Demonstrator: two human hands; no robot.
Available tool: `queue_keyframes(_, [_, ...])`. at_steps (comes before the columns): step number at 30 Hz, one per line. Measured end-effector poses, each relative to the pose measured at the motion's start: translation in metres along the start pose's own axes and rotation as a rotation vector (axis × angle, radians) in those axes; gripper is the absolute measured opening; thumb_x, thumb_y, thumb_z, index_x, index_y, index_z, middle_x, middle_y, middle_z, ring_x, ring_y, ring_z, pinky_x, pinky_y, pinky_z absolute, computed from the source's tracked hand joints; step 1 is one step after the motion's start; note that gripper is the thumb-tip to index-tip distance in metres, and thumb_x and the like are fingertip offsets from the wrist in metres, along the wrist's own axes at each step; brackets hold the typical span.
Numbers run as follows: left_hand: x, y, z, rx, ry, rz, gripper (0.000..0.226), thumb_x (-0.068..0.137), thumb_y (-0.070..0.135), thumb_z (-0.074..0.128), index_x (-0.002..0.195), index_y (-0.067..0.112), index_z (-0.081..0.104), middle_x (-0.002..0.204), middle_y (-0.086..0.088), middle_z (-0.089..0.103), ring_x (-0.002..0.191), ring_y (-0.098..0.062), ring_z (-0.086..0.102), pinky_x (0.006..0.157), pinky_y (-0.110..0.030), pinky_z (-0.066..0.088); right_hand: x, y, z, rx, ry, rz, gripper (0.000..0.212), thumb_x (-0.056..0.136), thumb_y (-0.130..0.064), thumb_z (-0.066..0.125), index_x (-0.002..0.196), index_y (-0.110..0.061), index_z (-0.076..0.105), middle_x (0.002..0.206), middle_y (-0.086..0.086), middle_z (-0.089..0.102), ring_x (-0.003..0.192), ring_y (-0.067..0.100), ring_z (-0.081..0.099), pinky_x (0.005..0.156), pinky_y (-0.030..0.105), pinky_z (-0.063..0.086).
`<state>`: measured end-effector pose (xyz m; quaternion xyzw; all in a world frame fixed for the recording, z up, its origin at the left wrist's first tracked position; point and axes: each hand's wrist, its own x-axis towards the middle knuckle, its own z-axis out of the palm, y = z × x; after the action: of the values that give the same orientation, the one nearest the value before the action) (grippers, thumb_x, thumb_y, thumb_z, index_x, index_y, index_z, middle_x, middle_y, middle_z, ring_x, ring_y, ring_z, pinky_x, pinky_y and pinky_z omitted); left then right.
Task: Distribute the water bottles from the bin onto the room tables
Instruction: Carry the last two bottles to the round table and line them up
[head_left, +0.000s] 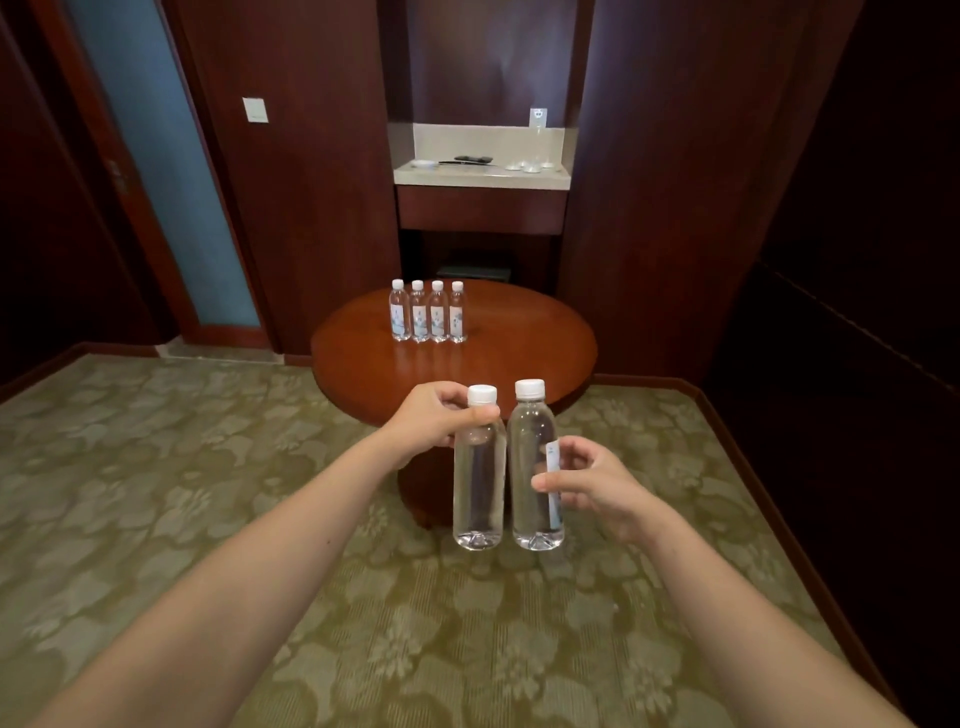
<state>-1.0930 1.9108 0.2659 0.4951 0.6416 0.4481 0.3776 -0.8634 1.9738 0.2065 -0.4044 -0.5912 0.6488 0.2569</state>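
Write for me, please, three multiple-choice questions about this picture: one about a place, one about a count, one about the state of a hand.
1. Where does the row of bottles stand?
A. on the carpet
B. on the pale counter
C. on the round table

2. How many bottles are in that row?
A. three
B. four
C. six

3. What is the left hand doing?
A. gripping a bottle just under its cap
B. lying flat on the table
C. hanging empty

Answers:
1 C, the row stands on the table's far side.
2 B, four white caps show.
3 A, its thumb and fingers curl round the bottle's neck.
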Motion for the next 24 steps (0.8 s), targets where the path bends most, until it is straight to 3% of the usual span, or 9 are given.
queue_keyframes(2, [0.037, 0.001, -0.006, -0.003, -0.013, -0.001, 0.031, 0.079, 0.031, 0.079, 0.101, 0.011, 0.07, 0.052, 0.016, 0.061, 0.053, 0.005, 0.058, 0.051, -0.012, 0.045, 0.036, -0.006, -0.006, 0.008, 0.013, 0.006, 0.068, 0.044, -0.023, 0.093, 0.108, -0.02, 0.069, 0.104, 0.005, 0.069, 0.106, 0.026, 0.069, 0.1, 0.052, 0.052])
queue_keyframes(6, [0.104, -0.006, -0.021, -0.023, 0.008, -0.012, 0.037, 0.074, 0.035, 0.082, 0.102, 0.014, 0.07, 0.074, 0.008, 0.072, 0.071, -0.004, 0.067, 0.062, -0.018, 0.051, 0.107, -0.02, -0.016, 0.021, -0.009, 0.026, 0.07, 0.043, -0.023, 0.094, 0.108, -0.019, 0.069, 0.102, 0.005, 0.067, 0.102, 0.022, 0.07, 0.099, 0.051, 0.053])
queue_keyframes(9, [0.158, -0.012, -0.031, -0.021, 0.016, -0.005, 0.027, 0.077, 0.029, 0.081, 0.097, 0.014, 0.07, 0.055, 0.017, 0.064, 0.058, 0.005, 0.061, 0.055, -0.011, 0.045, 0.167, -0.03, -0.027, 0.0, -0.033, 0.034, 0.068, 0.044, -0.021, 0.095, 0.108, -0.02, 0.07, 0.104, 0.006, 0.067, 0.103, 0.022, 0.069, 0.098, 0.047, 0.055])
queue_keyframes(11, [0.197, -0.017, -0.036, -0.028, 0.03, -0.003, 0.02, 0.079, 0.024, 0.08, 0.092, 0.015, 0.068, 0.054, 0.017, 0.064, 0.056, 0.006, 0.061, 0.052, -0.007, 0.043, 0.211, -0.038, -0.036, -0.024, -0.053, 0.037, 0.063, 0.048, -0.018, 0.095, 0.106, -0.02, 0.07, 0.101, 0.003, 0.068, 0.098, 0.018, 0.069, 0.095, 0.043, 0.056])
queue_keyframes(14, [0.264, -0.027, -0.043, -0.054, 0.076, -0.006, 0.023, 0.077, 0.023, 0.082, 0.095, 0.014, 0.07, 0.074, 0.008, 0.073, 0.069, 0.001, 0.068, 0.056, -0.009, 0.047, 0.284, -0.05, -0.052, -0.051, -0.074, 0.031, 0.054, 0.061, -0.006, 0.091, 0.108, -0.016, 0.068, 0.099, 0.004, 0.071, 0.095, 0.019, 0.071, 0.091, 0.046, 0.057])
queue_keyframes(17, [0.337, -0.038, -0.049, -0.041, 0.13, -0.019, 0.035, 0.073, 0.029, 0.084, 0.102, 0.014, 0.071, 0.092, 0.0, 0.076, 0.087, -0.01, 0.072, 0.069, -0.017, 0.054, 0.358, -0.059, -0.07, -0.075, -0.069, 0.04, 0.06, 0.059, -0.008, 0.092, 0.113, -0.015, 0.067, 0.106, 0.009, 0.074, 0.105, 0.026, 0.071, 0.095, 0.049, 0.056])
queue_keyframes(20, [0.407, -0.047, -0.054, -0.026, 0.155, -0.039, 0.037, 0.072, 0.03, 0.085, 0.103, 0.015, 0.071, 0.098, 0.002, 0.076, 0.096, -0.012, 0.071, 0.088, -0.024, 0.054, 0.428, -0.07, -0.088, -0.103, -0.083, 0.061, 0.063, 0.058, -0.009, 0.091, 0.116, -0.014, 0.065, 0.111, 0.011, 0.073, 0.102, 0.024, 0.071, 0.087, 0.039, 0.058])
queue_keyframes(22, [0.456, -0.053, -0.055, -0.02, 0.157, -0.048, 0.037, 0.072, 0.026, 0.085, 0.104, 0.013, 0.069, 0.102, 0.0, 0.075, 0.098, -0.011, 0.069, 0.09, -0.025, 0.052, 0.48, -0.075, -0.102, -0.114, -0.096, 0.071, 0.059, 0.064, -0.002, 0.088, 0.117, -0.012, 0.064, 0.111, 0.01, 0.073, 0.092, 0.017, 0.07, 0.071, 0.025, 0.056])
queue_keyframes(24, [0.503, -0.063, -0.055, -0.041, 0.175, -0.054, 0.04, 0.071, 0.022, 0.086, 0.104, 0.01, 0.068, 0.102, -0.002, 0.075, 0.096, -0.011, 0.069, 0.089, -0.025, 0.053, 0.53, -0.078, -0.115, -0.122, -0.093, 0.076, 0.058, 0.064, 0.003, 0.086, 0.116, -0.011, 0.064, 0.11, 0.011, 0.072, 0.092, 0.016, 0.069, 0.069, 0.023, 0.054])
